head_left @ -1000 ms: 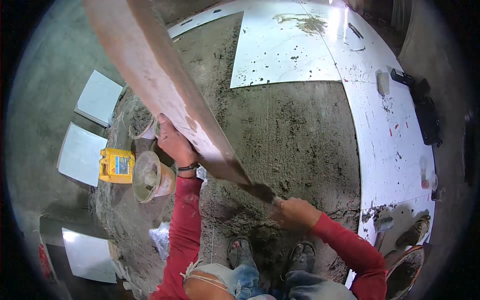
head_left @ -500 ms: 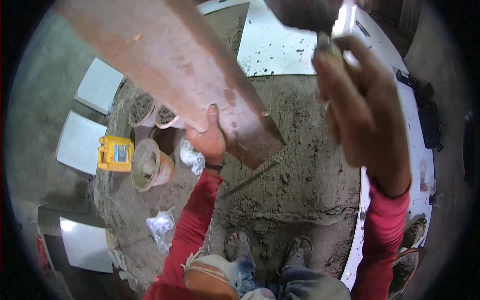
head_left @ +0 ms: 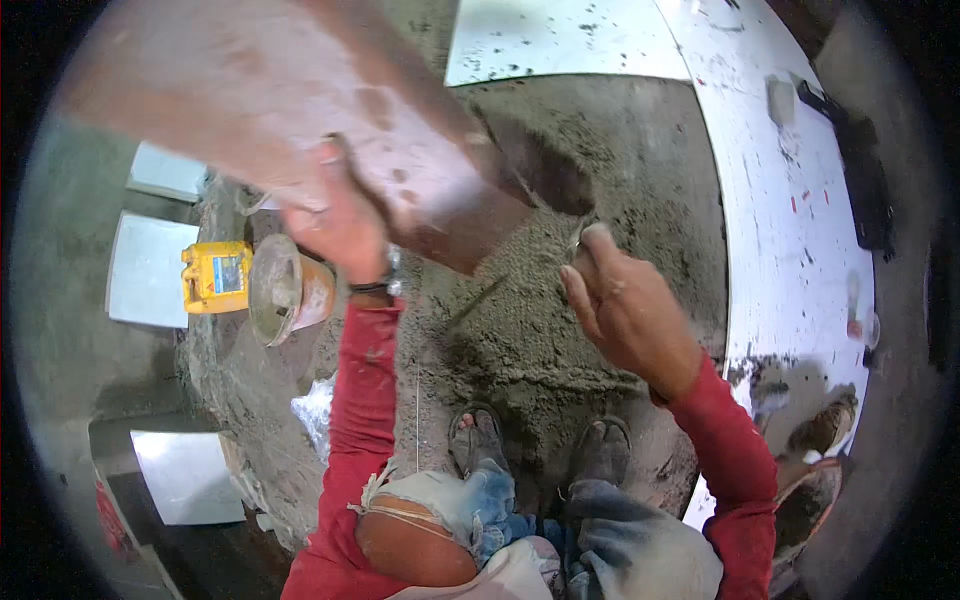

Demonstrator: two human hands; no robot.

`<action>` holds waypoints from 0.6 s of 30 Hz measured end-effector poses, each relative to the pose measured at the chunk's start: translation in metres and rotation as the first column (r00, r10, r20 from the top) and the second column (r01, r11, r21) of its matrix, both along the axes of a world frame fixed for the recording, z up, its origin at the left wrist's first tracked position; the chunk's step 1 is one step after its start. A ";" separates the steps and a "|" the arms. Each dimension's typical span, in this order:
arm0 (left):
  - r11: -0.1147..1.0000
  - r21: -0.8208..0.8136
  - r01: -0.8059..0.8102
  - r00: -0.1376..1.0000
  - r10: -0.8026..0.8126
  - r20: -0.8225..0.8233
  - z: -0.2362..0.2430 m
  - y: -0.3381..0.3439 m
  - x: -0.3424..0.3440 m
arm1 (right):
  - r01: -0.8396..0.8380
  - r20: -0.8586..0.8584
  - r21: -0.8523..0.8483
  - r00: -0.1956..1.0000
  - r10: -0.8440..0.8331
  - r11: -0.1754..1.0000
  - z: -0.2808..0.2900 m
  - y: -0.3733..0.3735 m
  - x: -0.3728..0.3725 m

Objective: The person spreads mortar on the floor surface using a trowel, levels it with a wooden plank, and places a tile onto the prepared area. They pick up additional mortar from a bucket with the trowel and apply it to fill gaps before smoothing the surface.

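A long reddish-brown tile strip (head_left: 290,110) slants across the upper left, its damp-patched face turned up. My left hand (head_left: 345,230) grips its near edge, thumb on the face and the other fingers hidden underneath. In my right hand (head_left: 630,300) is a trowel (head_left: 545,165), held by its handle. The trowel's dark blade is smeared by motion and overlaps the tile's right end; whether they touch I cannot tell. Below both spreads a bed of rough grey mortar (head_left: 610,190), reaching to my sandalled feet.
White tiles (head_left: 570,40) border the mortar at the far side and right. A yellow jerrycan (head_left: 215,277) and a mortar-stained bucket (head_left: 285,290) stand left, near crumpled clear plastic (head_left: 315,415). Several loose white tiles (head_left: 150,270) lie farther left. Another container (head_left: 805,505) is at lower right.
My right hand has brought the trowel down and left, from above the far white tiles to the tile strip's end. My left hand and the strip have shifted slightly left and up.
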State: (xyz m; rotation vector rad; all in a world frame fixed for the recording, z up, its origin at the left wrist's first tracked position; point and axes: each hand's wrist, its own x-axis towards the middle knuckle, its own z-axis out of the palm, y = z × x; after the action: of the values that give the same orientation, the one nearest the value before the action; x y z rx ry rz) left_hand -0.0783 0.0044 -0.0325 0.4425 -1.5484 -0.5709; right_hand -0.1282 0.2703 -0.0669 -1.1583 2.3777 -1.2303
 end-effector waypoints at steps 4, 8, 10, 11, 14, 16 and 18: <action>0.983 0.176 -0.061 0.996 0.072 -0.056 0.019 -0.017 0.024 | -0.098 0.050 0.382 0.995 0.085 0.919 -0.094 0.025 0.007; 0.988 0.151 -0.042 0.988 0.064 -0.143 0.045 -0.015 0.032 | 0.071 0.140 0.194 0.985 -0.100 0.978 -0.076 0.033 0.042; 0.987 0.152 -0.054 0.986 0.077 -0.149 0.043 -0.010 0.031 | 0.307 0.302 -0.093 0.915 -0.267 0.947 -0.054 0.026 0.052; 0.979 0.157 -0.129 0.982 0.148 -0.117 0.036 0.001 0.028 | 0.335 0.234 -0.181 0.928 -0.290 0.925 -0.053 0.020 0.055; 0.993 0.080 -0.088 0.988 0.097 -0.118 0.024 0.008 0.024 | 0.273 0.071 -0.196 0.962 -0.265 0.942 -0.054 0.003 0.065; 0.972 0.214 -0.093 0.982 0.126 -0.143 0.019 0.021 0.018 | 0.297 -0.060 -0.153 0.949 -0.309 0.942 -0.078 -0.002 0.069; 0.924 0.330 -0.195 0.976 0.217 -0.030 0.031 0.031 0.024 | 0.326 0.070 0.122 0.939 -0.336 0.937 -0.108 0.004 0.069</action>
State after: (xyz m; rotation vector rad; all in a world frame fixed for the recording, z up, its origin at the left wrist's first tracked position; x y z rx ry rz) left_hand -0.0548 0.0351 -0.0012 0.8212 -1.3265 -0.6719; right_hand -0.0597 0.2739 -0.1747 -0.6710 2.6075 -1.1976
